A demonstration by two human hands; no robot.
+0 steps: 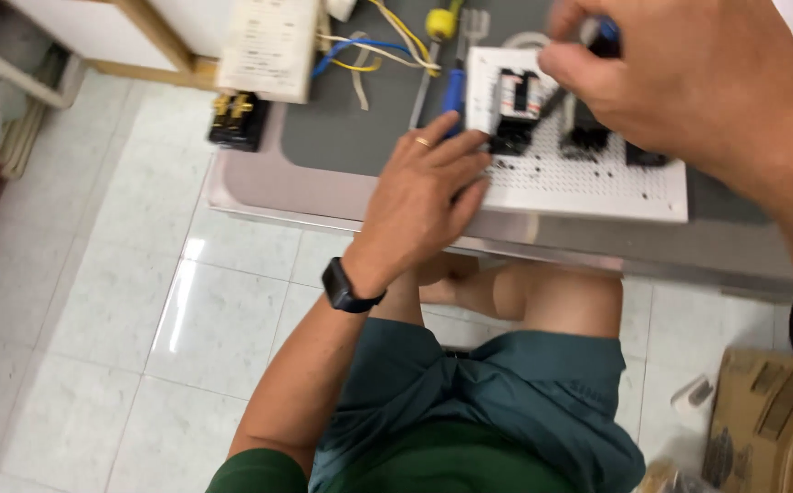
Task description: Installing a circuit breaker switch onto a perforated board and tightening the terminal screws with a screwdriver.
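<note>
My left hand (428,196) lies flat on the near left corner of the white perforated board (588,183), fingers spread and pressing down on it, holding nothing. There is a ring on one finger and a black watch (349,288) on my wrist. The board sits on the grey table (342,137), close to its front edge.

My right hand (661,87) is over the far side of the board, fingers curled in and pinched around something with a blue tip (608,29); most of it is hidden in my grip, so I cannot tell what it is. Just beneath that hand, several black electrical blocks (517,110) stand in a row on the board, one with a white and red face.

Beyond the board's left edge a blue-handled tool (452,91) lies on the table, with yellow, blue and white wires (374,50) tangled beside it. A cream-coloured printed panel (267,46) rests at the table's far left, and a small black part with brass terminals (238,119) sits at its corner, hanging over the edge.

Below the table I see my knee, my dark green shorts (497,402) and the pale tiled floor (114,301). A brown cardboard box (771,424) stands on the floor at my right.
</note>
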